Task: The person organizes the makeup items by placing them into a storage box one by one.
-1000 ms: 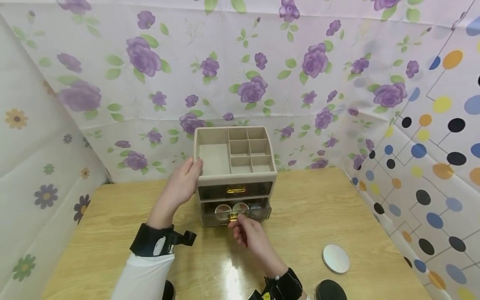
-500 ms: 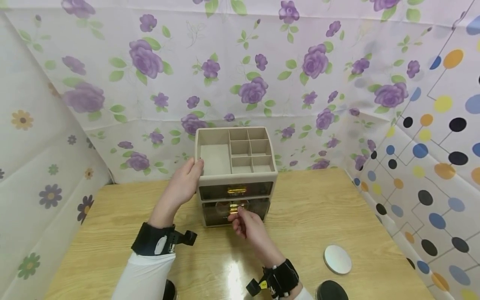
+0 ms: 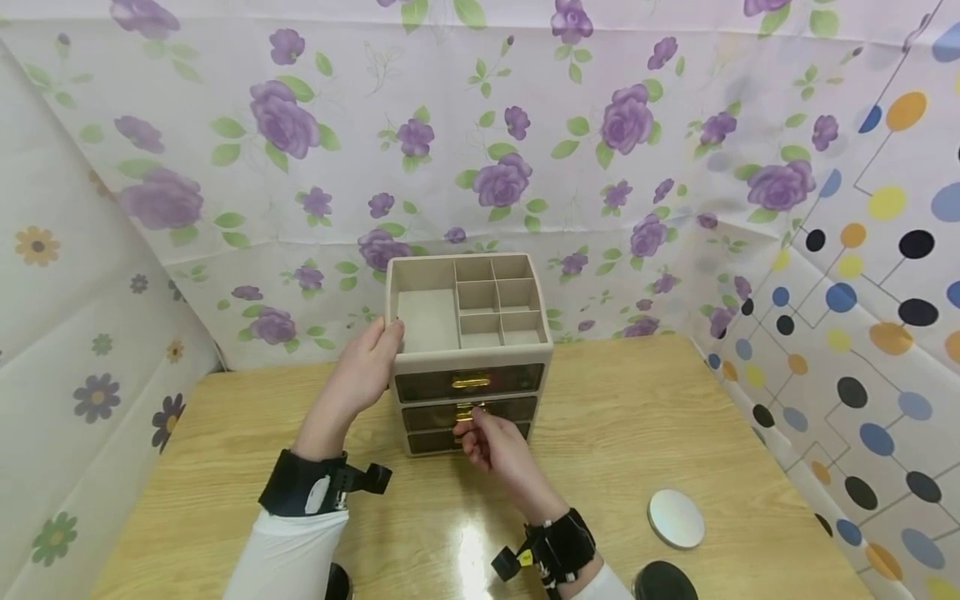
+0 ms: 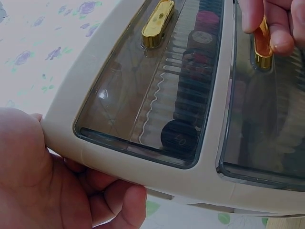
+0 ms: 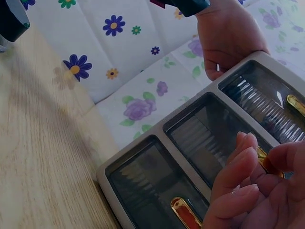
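Observation:
A beige drawer organizer [image 3: 468, 361] with compartments on top stands at the back of the table. My left hand [image 3: 363, 371] grips its upper left side, the thumb on the rim. In front, my right hand [image 3: 501, 460] pinches the gold handle [image 4: 261, 57] of the middle drawer [image 3: 427, 417], which sits flush with the frame. The top drawer [image 3: 420, 386] and the bottom drawer [image 3: 429, 443] are flush too. Through the top drawer's smoky front, the left wrist view shows dark and pink items, including a round black one [image 4: 178, 137]. My right fingers partly hide the bottom handle [image 5: 186, 213].
A round whitish disc [image 3: 676, 518] lies on the wooden table [image 3: 615, 433] at the right. Beside it, a round black object [image 3: 663, 582] is cut off by the frame. Another black object [image 3: 339, 581] shows near my left sleeve. Patterned cloth [image 3: 502, 183] hangs behind the organizer.
The middle drawer has slid inward from partly pulled out to flush, hiding the round containers seen inside it. My right hand has moved in with the handle; my left hand keeps its grip.

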Tool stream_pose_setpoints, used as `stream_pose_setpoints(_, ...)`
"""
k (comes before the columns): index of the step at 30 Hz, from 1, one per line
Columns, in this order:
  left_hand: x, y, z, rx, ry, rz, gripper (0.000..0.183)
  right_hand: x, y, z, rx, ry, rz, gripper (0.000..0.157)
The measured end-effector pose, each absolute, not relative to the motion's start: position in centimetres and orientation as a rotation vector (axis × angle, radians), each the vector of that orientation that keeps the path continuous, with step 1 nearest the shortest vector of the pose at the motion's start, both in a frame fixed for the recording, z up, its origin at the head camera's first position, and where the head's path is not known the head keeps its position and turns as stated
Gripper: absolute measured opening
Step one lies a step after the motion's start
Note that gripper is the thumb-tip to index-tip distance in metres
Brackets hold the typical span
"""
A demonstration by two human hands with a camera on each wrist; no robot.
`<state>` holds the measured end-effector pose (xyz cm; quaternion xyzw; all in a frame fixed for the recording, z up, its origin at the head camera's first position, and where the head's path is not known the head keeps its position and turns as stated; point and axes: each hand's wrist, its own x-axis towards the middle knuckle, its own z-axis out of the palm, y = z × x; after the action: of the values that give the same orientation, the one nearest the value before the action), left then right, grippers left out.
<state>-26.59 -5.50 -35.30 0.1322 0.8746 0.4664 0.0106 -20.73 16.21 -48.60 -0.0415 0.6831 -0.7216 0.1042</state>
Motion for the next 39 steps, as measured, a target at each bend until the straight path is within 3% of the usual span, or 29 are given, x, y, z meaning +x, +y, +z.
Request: stream_pose_setpoints(39,-26.57,-5.74,-35.52,0.404,2.684,1.495,0.058,-20.82,17.12,-48.93,-0.185,2.028,-2.031,0.064)
